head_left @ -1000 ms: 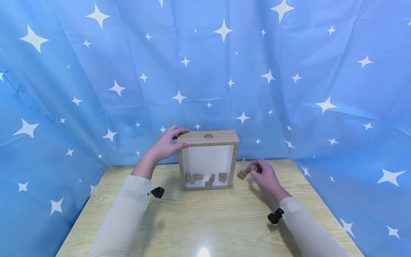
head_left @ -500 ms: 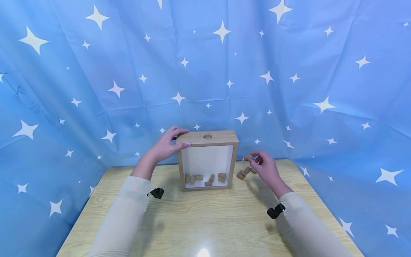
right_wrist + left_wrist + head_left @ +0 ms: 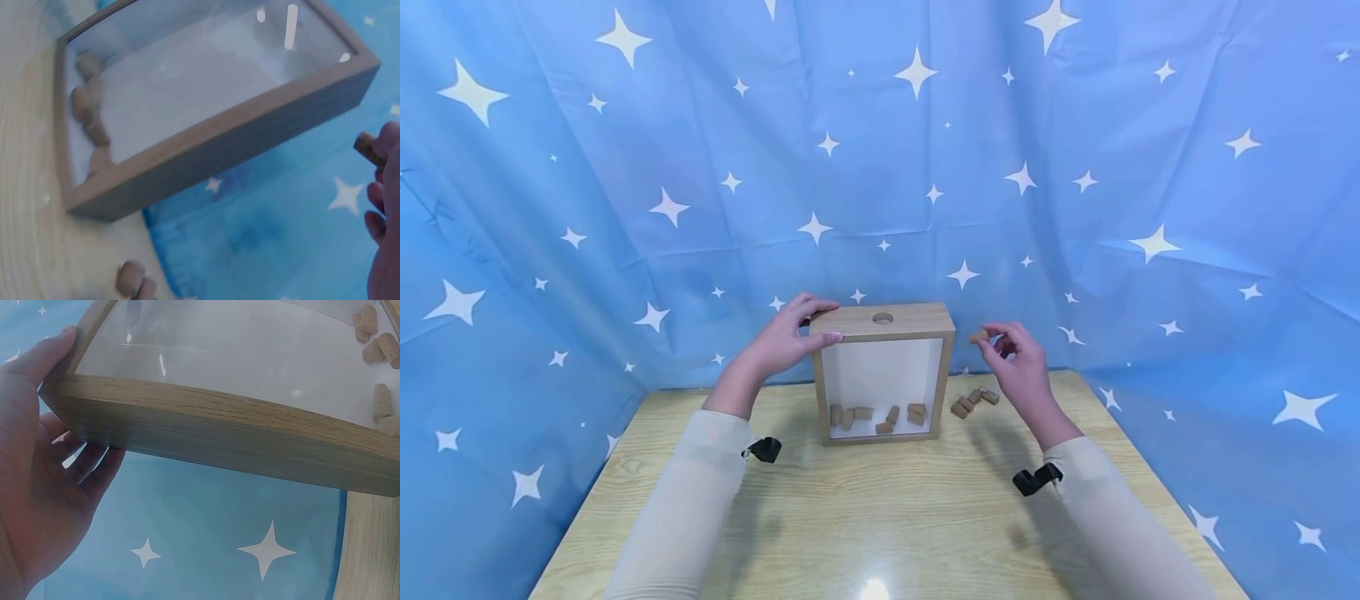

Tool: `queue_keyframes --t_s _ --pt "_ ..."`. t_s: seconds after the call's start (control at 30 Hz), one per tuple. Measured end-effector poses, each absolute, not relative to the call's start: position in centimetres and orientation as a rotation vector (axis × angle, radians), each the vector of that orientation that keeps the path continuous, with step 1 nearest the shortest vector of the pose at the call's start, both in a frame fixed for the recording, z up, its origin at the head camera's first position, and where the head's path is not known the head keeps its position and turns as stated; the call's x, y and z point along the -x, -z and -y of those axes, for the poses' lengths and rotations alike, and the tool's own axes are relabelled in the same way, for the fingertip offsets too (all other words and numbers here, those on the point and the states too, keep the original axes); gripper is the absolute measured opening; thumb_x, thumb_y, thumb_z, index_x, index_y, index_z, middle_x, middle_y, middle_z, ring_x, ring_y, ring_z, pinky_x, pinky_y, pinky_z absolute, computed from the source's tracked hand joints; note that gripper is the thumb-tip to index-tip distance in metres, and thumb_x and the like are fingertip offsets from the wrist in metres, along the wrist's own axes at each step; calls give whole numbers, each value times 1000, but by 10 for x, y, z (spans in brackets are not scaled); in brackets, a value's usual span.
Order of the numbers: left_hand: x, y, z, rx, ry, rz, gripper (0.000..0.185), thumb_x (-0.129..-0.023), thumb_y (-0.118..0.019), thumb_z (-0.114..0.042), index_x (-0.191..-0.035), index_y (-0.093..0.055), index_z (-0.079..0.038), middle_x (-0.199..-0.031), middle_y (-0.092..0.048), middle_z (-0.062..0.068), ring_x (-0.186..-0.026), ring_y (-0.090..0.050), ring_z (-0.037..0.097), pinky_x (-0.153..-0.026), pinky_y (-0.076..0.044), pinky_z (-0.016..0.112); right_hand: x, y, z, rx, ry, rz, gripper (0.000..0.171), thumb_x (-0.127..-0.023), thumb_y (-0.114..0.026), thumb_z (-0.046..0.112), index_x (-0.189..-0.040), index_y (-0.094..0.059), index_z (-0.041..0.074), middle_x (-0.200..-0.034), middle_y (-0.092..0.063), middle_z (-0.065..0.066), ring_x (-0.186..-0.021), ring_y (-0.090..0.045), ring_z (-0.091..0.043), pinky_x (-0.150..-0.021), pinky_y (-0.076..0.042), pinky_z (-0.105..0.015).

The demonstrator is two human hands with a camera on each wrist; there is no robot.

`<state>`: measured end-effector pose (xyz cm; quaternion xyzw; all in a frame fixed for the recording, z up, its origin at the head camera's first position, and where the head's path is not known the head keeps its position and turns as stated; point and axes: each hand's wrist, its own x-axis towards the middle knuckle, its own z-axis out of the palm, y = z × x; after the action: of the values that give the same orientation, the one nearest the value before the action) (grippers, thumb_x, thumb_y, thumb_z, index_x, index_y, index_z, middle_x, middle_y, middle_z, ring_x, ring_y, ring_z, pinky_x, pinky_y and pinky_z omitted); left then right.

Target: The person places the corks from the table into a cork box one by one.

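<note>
**Cork in my fingertips, level with the top of the box**

My right hand [image 3: 1018, 362] is up off the table, thumb and fingertips pinched together on a single cork [image 3: 978, 336]. The cork sits in the air just to the right of the wooden box [image 3: 883, 371], about level with its top edge and not touching it. In the right wrist view the cork pokes out from my fingertips as a short brown stub against the blue cloth, with the box's side wall below and to the left of it.

My left hand [image 3: 786, 337] is on the box's upper left corner: thumb along the front edge, fingers wrapped over the top and round the back. The left wrist view shows it close, thumb lying on the frame by the glass, the other fingers curled behind the corner.

The box stands upright on the wooden table [image 3: 880, 517], its glass front facing me, and there is a round hole [image 3: 883, 318] in its top panel. Inside, a handful of corks [image 3: 880, 415] lie scattered along the bottom. Outside, a small pile of loose corks [image 3: 973, 400] rests on the table just to the right of the box, below my raised hand. Blue star-print cloth [image 3: 625, 167] hangs behind and to both sides.
</note>
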<state>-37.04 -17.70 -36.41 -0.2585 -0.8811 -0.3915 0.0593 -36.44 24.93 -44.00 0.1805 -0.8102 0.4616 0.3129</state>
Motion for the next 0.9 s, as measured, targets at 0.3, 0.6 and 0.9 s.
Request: queue_keyframes --t_s 0.3,0.6,0.9 --pt "370 365 177 783 1201 2664 72 -103 -76 -54 -162 -57 -17 -150 -52 2 -143 -48 33 -118 -40 69 357 411 -232 -492 -1277 1983 23 -102 -78 -1 -125 -79 2 -109 -69 -15 -84 -59 -16 -74 -48 -19" --pt "370 364 177 798 1191 2661 72 -104 -76 -53 -162 -56 -17 -153 -51 5 -144 -47 35 -118 -40 70 337 375 -209 -422 -1337 1961 22 -102 -79 1 -124 -78 -2 -108 -69 -18 -85 -59 -18 -72 -44 -21" --pt "370 364 177 786 1189 2666 71 -103 -76 -55 -162 -57 -20 -151 -51 2 -142 -48 32 -118 -42 65 358 376 -196 -459 -1349 2000 25 -99 -84 4 -123 -81 2 -102 -71 -16 -85 -59 -20 -72 -44 -23"
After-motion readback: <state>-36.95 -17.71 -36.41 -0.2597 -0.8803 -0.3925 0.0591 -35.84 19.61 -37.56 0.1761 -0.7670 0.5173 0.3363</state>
